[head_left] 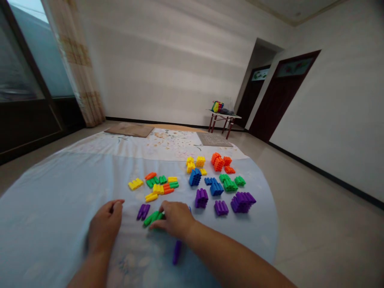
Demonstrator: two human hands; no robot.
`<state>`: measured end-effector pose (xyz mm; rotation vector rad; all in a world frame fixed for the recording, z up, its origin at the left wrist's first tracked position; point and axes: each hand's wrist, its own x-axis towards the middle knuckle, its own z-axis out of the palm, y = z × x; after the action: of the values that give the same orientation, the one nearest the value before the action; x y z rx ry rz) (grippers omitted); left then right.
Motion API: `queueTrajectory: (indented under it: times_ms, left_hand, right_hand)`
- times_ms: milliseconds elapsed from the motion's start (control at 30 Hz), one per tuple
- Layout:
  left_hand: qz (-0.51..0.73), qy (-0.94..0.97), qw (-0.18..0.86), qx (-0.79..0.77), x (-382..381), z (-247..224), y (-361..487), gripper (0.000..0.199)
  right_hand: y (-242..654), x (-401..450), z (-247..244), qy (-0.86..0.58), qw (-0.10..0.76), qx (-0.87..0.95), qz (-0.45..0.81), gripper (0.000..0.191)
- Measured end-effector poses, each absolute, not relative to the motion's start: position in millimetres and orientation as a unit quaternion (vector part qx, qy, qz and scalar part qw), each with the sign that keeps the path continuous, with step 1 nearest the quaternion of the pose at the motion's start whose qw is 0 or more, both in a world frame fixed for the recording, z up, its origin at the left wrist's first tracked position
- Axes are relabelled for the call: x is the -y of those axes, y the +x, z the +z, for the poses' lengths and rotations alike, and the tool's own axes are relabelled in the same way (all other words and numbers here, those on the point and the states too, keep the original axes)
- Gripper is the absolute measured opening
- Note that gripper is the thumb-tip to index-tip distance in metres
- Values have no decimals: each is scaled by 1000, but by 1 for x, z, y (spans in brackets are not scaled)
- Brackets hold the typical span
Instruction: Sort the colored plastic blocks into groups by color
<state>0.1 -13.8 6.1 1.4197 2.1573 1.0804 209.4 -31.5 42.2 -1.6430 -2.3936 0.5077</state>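
Note:
My right hand (pixel 177 219) reaches over the table, thumb and fingers spread around the right end of a green piece (pixel 152 218); the fingertips partly hide it, and whether they grip it cannot be made out. A purple piece (pixel 143 212) lies just left of the green one, and another purple piece (pixel 177 252) lies below my right wrist. A bit of blue shows behind the hand. My left hand (pixel 106 224) is at the left with its fingers curled together; what they hold, if anything, is hidden.
Mixed yellow, green and orange pieces (pixel 158 189) lie beyond my hands. Sorted stacks stand right: yellow (pixel 200 161), orange (pixel 217 162), blue (pixel 195 177), green (pixel 230 185), purple (pixel 242 202). A blue cloth (pixel 75 188) covers the round table. A small table (pixel 223 116) stands behind.

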Motion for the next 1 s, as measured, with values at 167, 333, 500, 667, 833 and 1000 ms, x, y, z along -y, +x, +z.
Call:
queueTrajectory:
  times_ms: [167,333,500,667,833,1000]
  left_hand:
    - [390,494,165,-760,17,7,3,36]
    - [395,493,167,-757,18,8,4,35]
    - [397,497,162,-754,19,9,4,35]
    - [394,501,155,-755,18,5,2,36]
    - [389,507,159,-753,17,7,1,37]
    - [330,508,129,-785,3,-15,-19,33]
  right_hand:
    - [220,43,56,-530,21,838,124,56]
    - [230,51,54,-434,88,890,105,43]
    - [224,56,40,-329,78,939,64,32]
    - [221,60,43,-396,54,913,86,41]
    - [221,57,48,-333,85,936,79,42]
    - [212,49,43,-297,25,952,63,35]
